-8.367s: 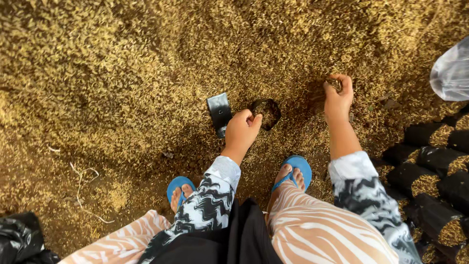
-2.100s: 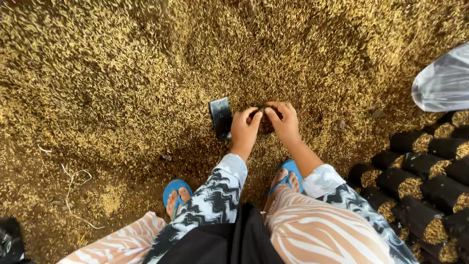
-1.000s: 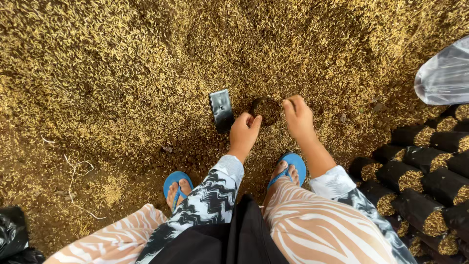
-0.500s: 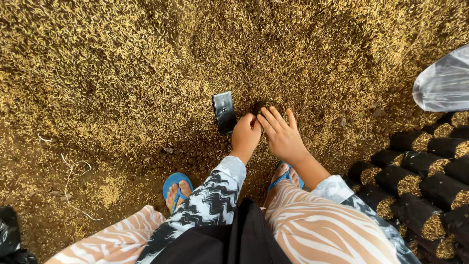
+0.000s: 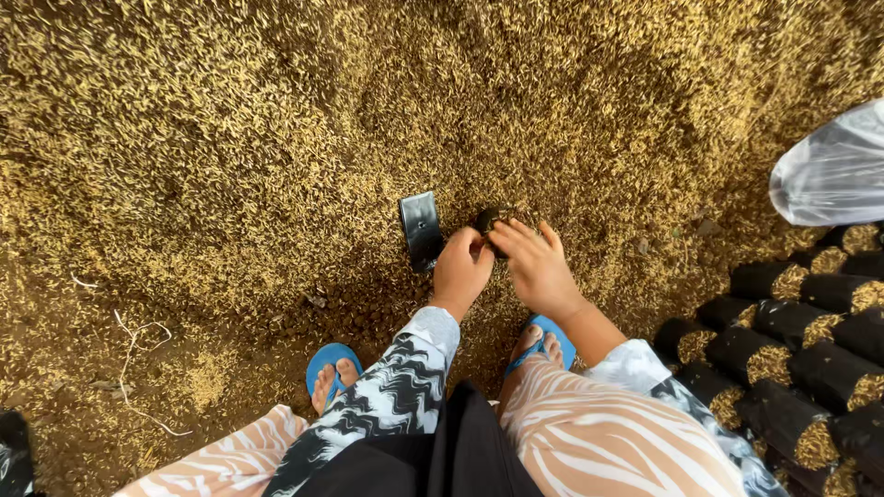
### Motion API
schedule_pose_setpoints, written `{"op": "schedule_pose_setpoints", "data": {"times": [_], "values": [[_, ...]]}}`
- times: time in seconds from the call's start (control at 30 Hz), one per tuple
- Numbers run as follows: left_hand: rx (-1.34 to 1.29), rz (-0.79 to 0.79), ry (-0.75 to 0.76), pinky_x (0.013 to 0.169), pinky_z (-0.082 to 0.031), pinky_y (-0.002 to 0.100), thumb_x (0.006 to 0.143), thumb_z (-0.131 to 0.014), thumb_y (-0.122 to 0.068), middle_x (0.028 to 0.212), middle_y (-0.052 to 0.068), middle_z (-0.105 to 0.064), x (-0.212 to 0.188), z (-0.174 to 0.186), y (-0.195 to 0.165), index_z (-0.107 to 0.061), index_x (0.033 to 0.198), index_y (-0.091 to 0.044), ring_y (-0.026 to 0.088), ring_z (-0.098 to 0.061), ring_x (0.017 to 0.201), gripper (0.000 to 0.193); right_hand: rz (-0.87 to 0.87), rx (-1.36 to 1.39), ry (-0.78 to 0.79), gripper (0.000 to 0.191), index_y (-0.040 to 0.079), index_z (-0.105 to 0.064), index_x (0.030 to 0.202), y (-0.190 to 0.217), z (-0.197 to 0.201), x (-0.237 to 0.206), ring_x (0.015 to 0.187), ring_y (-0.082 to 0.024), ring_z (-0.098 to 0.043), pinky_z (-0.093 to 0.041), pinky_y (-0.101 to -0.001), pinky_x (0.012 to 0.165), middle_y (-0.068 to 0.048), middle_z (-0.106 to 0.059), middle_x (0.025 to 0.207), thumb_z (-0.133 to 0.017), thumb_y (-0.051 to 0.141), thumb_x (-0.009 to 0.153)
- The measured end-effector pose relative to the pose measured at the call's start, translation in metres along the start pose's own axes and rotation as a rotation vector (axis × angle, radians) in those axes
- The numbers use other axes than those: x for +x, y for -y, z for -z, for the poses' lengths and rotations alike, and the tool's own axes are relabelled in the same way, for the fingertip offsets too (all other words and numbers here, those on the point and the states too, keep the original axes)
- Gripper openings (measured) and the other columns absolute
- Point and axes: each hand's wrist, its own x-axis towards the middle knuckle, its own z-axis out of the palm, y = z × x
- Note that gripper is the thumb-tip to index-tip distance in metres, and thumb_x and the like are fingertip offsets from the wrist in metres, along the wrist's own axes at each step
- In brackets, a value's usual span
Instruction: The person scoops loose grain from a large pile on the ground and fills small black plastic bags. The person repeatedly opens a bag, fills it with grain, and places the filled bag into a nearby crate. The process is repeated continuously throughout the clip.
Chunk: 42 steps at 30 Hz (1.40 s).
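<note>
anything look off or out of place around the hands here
Nothing looks damaged or spilled. Both hands meet at a small black bag sunk in the rice husks. A flat black piece stands tilted beside the left hand. Filled bags lie stacked neatly at right.

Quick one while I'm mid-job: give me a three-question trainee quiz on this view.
1. True or false: the filled black bags lie stacked on the person's right side.
2. Which hand is nearer the flat black pouch standing in the rice husks: the left hand or the right hand?
3. What colour are the sandals?

Key: 1 true. 2 left hand. 3 blue.
</note>
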Motion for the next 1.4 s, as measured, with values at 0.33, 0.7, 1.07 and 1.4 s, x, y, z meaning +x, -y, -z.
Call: {"op": "schedule_pose_setpoints", "data": {"times": [0.33,0.7,1.07,1.4], "values": [[-0.063,-0.041,-0.206,0.080,-0.054,0.041,0.092,-0.074,-0.025,0.102,0.013,-0.061,0.015,-0.030,-0.004,-0.072,0.111,-0.010,0.030,-0.065,0.091,0.024,-0.496,0.465,-0.241,0.020,0.010,-0.073,0.117,-0.030,-0.047,0.024,0.117,-0.028,-0.054,-0.042,-0.0427,0.103,-0.010,-0.064,0.117,-0.068,0.014,0.099],[0.076,-0.154,-0.212,0.085,-0.052,0.046,0.094,-0.071,-0.027,0.109,0.012,-0.065,0.014,-0.021,-0.006,-0.072,0.110,-0.013,0.034,-0.066,0.097,0.021,-0.391,0.310,-0.292,0.028,0.009,-0.068,0.130,-0.025,-0.046,0.018,0.123,-0.032,-0.051,-0.040,-0.0448,0.108,-0.013,-0.059,0.129,-0.062,0.016,0.103],[0.079,-0.192,-0.177,0.094,-0.048,0.047,0.095,-0.068,-0.024,0.120,0.013,-0.064,-0.011,-0.014,0.004,-0.062,0.132,-0.014,0.035,-0.063,0.111,0.038,-0.081,-0.280,-0.043,0.069,0.003,-0.047,0.152,0.010,-0.046,-0.038,0.150,-0.032,-0.039,-0.020,-0.0617,0.122,-0.017,-0.043,0.161,-0.062,0.009,0.085],[-0.016,-0.017,-0.097,0.079,-0.056,0.041,0.094,-0.068,-0.024,0.107,0.013,-0.069,0.006,-0.021,0.012,-0.065,0.127,-0.013,0.031,-0.069,0.089,0.035,-0.151,-0.125,0.056,0.070,0.011,-0.049,0.150,0.017,-0.012,-0.016,0.148,-0.032,-0.042,-0.031,-0.0553,0.121,-0.012,-0.046,0.159,-0.067,0.009,0.082]]}}
